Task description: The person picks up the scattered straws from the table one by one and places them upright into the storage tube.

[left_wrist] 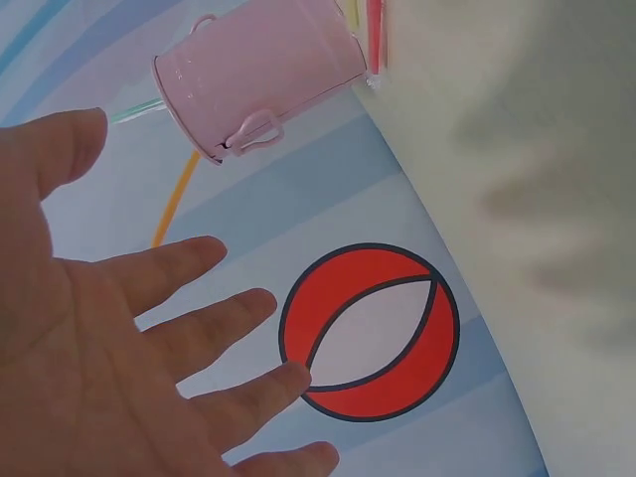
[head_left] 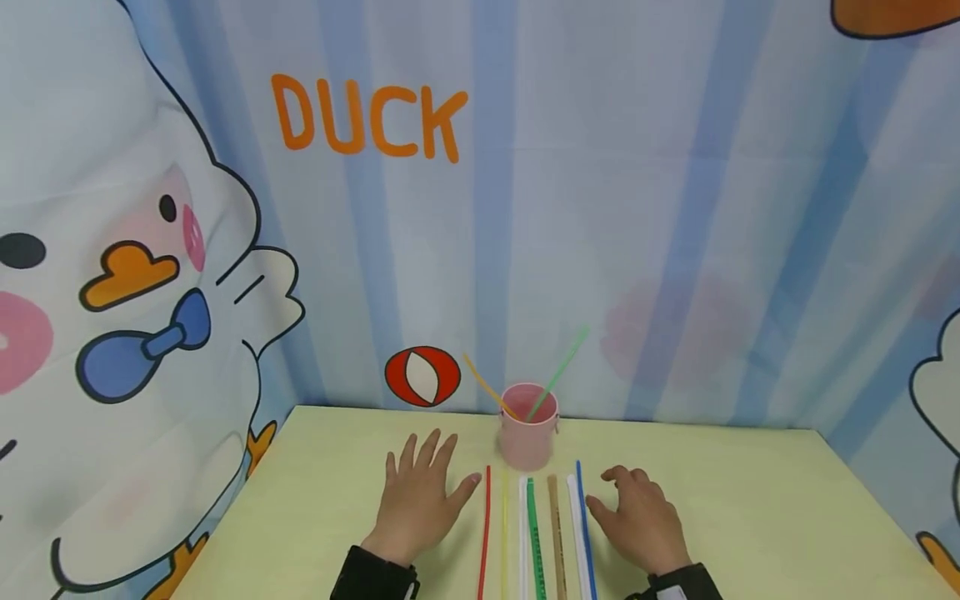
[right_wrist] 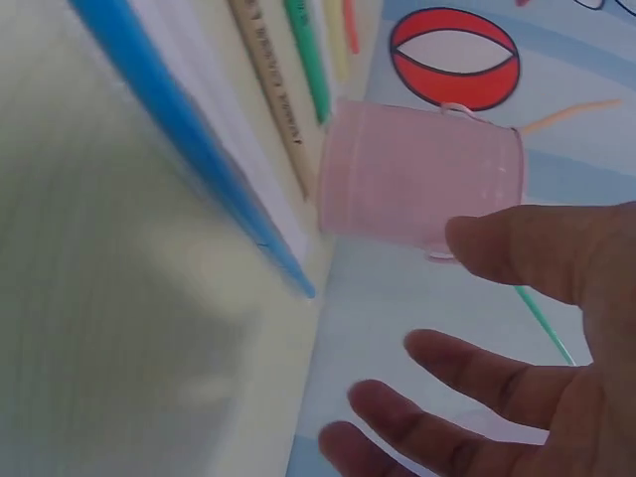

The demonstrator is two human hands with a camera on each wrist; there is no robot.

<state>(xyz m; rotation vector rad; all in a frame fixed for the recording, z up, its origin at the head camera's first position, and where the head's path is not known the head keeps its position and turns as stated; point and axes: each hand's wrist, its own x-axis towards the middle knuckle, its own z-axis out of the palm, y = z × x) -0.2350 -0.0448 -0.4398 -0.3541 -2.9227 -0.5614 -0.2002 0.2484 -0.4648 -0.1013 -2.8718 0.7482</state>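
Note:
My left hand hovers palm down with fingers spread, left of a red straw. My right hand holds nothing, its fingers loosely bent beside a blue straw. Between the hands lie straws side by side, pointing away from me: yellow, white, printed green, printed brown and another white straw. Behind them stands a small pink bucket. An orange straw and a pale green straw lean out of it.
The pale yellow table ends at a blue striped curtain printed with ducks and lettering. A red and white ball is printed on the curtain. The bucket has small side handles.

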